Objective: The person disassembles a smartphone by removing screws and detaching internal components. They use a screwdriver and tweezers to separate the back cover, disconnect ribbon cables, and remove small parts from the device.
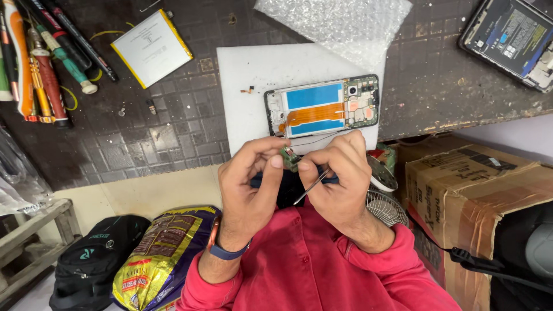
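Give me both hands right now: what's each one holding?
Left hand: fingers pinched on a small green circuit board.
Right hand: closed on metal tweezers, touching the board.

The person wears a bright pink-red shirt (314, 262) with long sleeves pushed up the forearms, and a dark blue band with an orange edge (226, 249) around the left wrist.
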